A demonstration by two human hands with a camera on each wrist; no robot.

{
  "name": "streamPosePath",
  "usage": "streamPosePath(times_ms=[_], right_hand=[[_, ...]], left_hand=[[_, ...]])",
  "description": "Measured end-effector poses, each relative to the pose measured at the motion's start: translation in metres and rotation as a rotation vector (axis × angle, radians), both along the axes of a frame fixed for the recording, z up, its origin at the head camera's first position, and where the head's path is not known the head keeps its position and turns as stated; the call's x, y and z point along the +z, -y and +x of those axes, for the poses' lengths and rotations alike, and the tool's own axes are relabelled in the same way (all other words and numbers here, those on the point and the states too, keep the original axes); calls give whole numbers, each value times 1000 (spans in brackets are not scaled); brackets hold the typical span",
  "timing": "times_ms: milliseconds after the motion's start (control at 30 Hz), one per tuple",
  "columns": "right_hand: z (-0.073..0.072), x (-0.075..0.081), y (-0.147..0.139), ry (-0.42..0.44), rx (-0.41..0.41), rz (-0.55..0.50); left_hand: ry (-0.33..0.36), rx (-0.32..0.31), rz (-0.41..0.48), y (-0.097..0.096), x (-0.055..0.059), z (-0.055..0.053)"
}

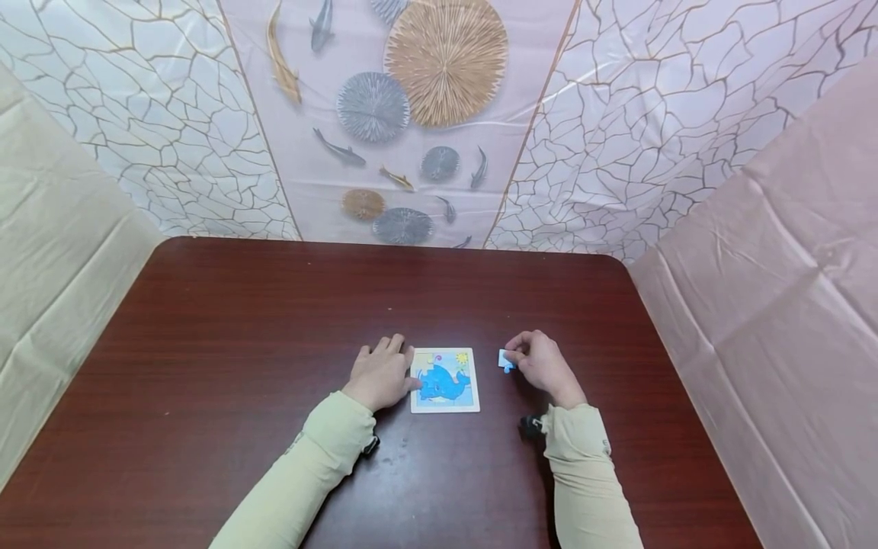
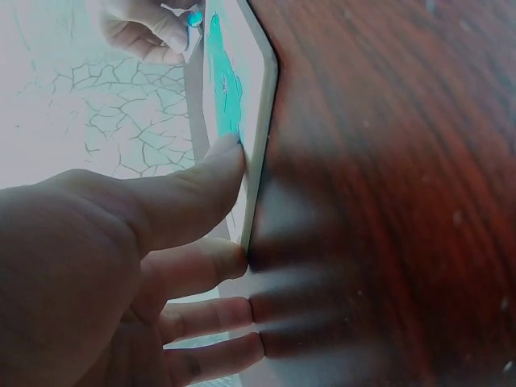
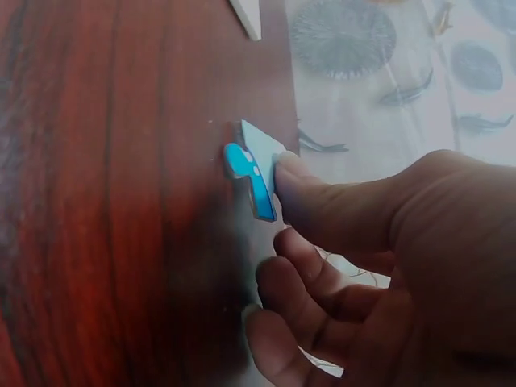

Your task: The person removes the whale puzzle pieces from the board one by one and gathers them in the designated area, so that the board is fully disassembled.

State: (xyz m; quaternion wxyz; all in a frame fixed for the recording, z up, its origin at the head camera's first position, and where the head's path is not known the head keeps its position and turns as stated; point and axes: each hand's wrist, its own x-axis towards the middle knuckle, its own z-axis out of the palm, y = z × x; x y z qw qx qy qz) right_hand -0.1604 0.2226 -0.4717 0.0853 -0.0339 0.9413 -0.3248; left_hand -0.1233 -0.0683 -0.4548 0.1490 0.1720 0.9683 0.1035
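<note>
A square jigsaw puzzle with a pale frame lies flat on the table, showing a blue whale and a yellow sun. My left hand rests at its left side. The left thumb lies over the puzzle's edge, and the other fingers stretch out, their tips on the tabletop beside the frame. To the right of the puzzle, my right hand pinches a small puzzle piece between thumb and fingers. The piece is white and light blue with a bright blue knob, and it is tilted in the right wrist view.
Both things are on a dark red-brown wooden table. A patterned cloth wall stands behind its far edge, and plain pale cloth hangs along the right side. Dark wrist gear sits under the right cuff.
</note>
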Motion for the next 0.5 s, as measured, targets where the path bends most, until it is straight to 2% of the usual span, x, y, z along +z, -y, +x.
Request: streamPosePath(times_ms=[500], right_hand=[[-2, -7, 2, 10, -22, 51]], left_hand=[[-10, 1, 2, -1, -1, 0]])
